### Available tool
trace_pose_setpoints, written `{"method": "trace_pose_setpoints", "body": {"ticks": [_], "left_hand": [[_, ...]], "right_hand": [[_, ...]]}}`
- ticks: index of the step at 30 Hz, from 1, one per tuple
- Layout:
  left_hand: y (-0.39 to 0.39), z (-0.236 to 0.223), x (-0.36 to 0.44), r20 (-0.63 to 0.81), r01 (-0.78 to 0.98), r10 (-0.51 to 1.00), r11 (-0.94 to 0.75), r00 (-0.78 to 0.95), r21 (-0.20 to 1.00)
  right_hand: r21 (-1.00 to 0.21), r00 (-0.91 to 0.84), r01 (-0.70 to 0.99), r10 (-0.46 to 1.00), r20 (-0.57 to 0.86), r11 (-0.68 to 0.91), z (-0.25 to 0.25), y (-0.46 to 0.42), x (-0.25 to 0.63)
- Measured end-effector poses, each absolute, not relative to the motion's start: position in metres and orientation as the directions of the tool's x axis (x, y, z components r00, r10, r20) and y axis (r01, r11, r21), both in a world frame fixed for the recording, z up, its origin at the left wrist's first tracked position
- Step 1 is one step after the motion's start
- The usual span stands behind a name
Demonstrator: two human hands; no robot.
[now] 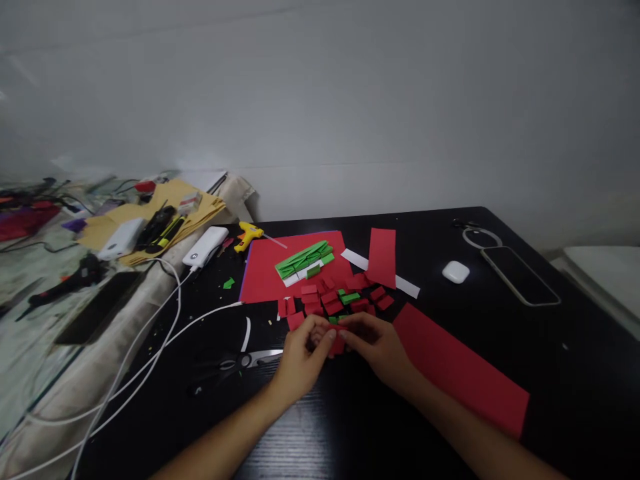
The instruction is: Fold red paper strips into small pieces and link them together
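Between my two hands is a small piece of red paper [339, 341], pinched at its edges. My left hand [311, 347] closes thumb and fingers on its left side, and my right hand [369, 337] grips its right side. Just beyond them lies a pile of small folded red paper pieces [314, 308], with a few green pieces [349, 298] among them. Scissors [245, 361] with dark handles rest left of my left hand, the blade tips hidden behind it. A large red paper sheet [465, 373] lies beside my right forearm.
Behind the pile, folded green paper strips [304, 259] lie on a red sheet [260, 267]. A yellow glue gun [247, 235], white power bank [206, 245] and white cable [165, 343] are at left. At right are a white earbud case [455, 272] and a phone [520, 275].
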State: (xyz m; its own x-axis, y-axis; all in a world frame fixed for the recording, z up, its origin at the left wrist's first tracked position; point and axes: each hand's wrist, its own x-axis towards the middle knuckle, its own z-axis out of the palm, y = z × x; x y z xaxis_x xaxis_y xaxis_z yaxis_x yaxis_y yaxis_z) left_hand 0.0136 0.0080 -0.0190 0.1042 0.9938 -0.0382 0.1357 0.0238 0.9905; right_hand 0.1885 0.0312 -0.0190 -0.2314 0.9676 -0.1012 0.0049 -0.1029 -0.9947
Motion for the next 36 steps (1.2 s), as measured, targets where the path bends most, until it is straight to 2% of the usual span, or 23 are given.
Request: {"method": "trace_pose_setpoints", "body": {"ticks": [6,17,24,30,33,36], "left_hand": [[0.023,-0.016,0.018,-0.053,0.060,0.981,0.043,0.184,0.997],[0.025,-0.017,0.017,-0.019,0.137,0.995,0.006,0.095,0.991],[0.025,-0.019,0.018,-0.029,0.212,0.994,0.006,0.106,0.977],[0.025,-0.020,0.018,-0.044,0.202,0.995,0.024,0.094,0.979],[0.024,-0.023,0.018,-0.061,0.167,0.995,0.048,0.078,0.985],[0.024,-0.030,0.020,-0.112,0.030,0.988,0.110,0.101,0.993]], "right_hand": [[-0.993,-0.220,-0.002,0.969,-0.113,-0.116,-0.017,0.042,0.190],[-0.992,-0.222,0.082,0.968,-0.114,-0.098,-0.016,0.045,0.190],[-0.990,-0.216,0.123,0.971,-0.098,-0.073,-0.016,0.045,0.189],[-0.983,-0.231,0.168,0.966,-0.112,-0.074,-0.017,0.045,0.187],[-0.983,-0.252,0.155,0.958,-0.135,-0.098,-0.017,0.045,0.188],[-0.986,-0.264,0.129,0.955,-0.139,-0.108,-0.020,0.044,0.188]]}}
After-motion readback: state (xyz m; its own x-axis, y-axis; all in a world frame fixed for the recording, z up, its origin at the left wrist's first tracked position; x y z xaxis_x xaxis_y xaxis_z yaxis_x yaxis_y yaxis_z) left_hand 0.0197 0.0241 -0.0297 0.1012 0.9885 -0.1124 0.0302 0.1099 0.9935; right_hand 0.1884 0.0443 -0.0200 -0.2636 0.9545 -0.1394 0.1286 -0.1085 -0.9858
